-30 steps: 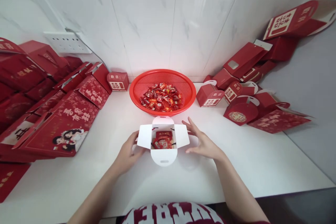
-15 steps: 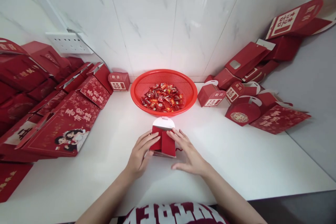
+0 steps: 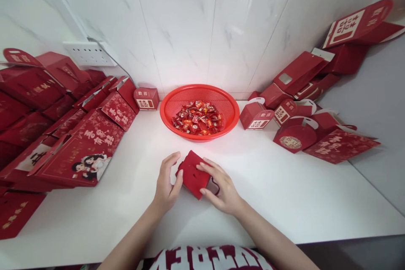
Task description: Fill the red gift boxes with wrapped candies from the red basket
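A small red paper gift box (image 3: pixel 193 174) lies turned at an angle on the white table between my hands, a plain red face with small slots upward. A dark red cord loop sticks out at its right side. My right hand (image 3: pixel 224 187) grips the box, fingers on the top face and thumb at the near right edge. My left hand (image 3: pixel 167 179) is curved round the left corner, the thumb against the box and the fingers behind it. Beyond them stands a red plastic basket (image 3: pixel 167 123) holding many red-wrapped candies (image 3: pixel 198 119).
Red gift boxes and bags (image 3: pixel 91 143) are piled along the left. More red boxes (image 3: pixel 294 130) are stacked on the right against a grey panel. Single boxes (image 3: pixel 147 99) flank the basket. A white power strip (image 3: pixel 88 54) with a cable is on the tiled wall.
The box has been turned; its white rounded flap and open red flaps no longer show, and a plain red face is up. My right thumb has come in to the box.
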`<state>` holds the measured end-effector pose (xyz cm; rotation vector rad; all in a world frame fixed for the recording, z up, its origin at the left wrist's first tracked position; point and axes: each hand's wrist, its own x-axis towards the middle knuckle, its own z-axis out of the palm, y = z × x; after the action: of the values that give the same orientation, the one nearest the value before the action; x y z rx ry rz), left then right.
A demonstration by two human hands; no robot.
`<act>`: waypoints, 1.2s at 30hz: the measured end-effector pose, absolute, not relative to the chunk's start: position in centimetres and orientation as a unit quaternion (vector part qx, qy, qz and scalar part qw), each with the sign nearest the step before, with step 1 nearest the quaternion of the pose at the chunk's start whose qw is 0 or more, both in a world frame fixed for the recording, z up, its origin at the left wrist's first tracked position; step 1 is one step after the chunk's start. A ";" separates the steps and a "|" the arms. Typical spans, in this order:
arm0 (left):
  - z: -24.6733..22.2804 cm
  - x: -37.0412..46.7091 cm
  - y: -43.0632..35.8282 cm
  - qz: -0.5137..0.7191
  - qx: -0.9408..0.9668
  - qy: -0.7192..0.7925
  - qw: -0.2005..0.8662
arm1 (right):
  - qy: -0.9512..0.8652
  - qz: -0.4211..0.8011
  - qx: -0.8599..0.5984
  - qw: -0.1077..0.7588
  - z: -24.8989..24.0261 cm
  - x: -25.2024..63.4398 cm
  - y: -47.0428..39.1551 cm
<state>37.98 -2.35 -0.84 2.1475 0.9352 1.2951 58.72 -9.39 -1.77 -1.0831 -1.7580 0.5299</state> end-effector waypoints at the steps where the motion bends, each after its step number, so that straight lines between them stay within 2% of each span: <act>1: -0.4 37.7 -2.5 0.462 0.795 0.343 0.192 | -0.743 0.198 -0.443 0.461 -1.8 58.8 -9.5; 5: 1.7 37.4 -4.1 0.308 0.902 0.291 0.083 | -0.769 0.178 -0.453 0.415 -2.0 58.5 -9.6; 7: 2.3 37.7 -5.0 0.221 0.934 0.277 0.038 | -0.766 0.187 -0.455 0.414 -2.3 58.2 -9.7; 10: 2.3 37.8 -5.2 0.164 0.935 0.312 -0.031 | -0.739 0.206 -0.469 0.437 -2.7 58.1 -9.7; 15: 1.4 36.0 -0.6 0.177 0.874 0.445 -0.090 | -0.699 0.224 -0.479 0.481 -3.2 58.6 -9.8; 22: 1.7 33.4 14.7 0.181 0.764 0.610 -0.107 | -0.697 0.231 -0.481 0.478 -3.1 58.5 -9.9; 26: 2.2 33.2 21.6 0.185 0.755 0.622 -0.096 | -0.695 0.234 -0.486 0.476 -3.2 58.6 -9.7; 36: 1.1 33.4 25.3 0.215 0.735 0.633 -0.111 | -0.689 0.244 -0.503 0.461 -3.0 58.9 -9.4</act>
<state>33.45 25.26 1.14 2.4892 2.1418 0.7286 58.86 -9.43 -2.95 -1.2377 -1.6958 0.6003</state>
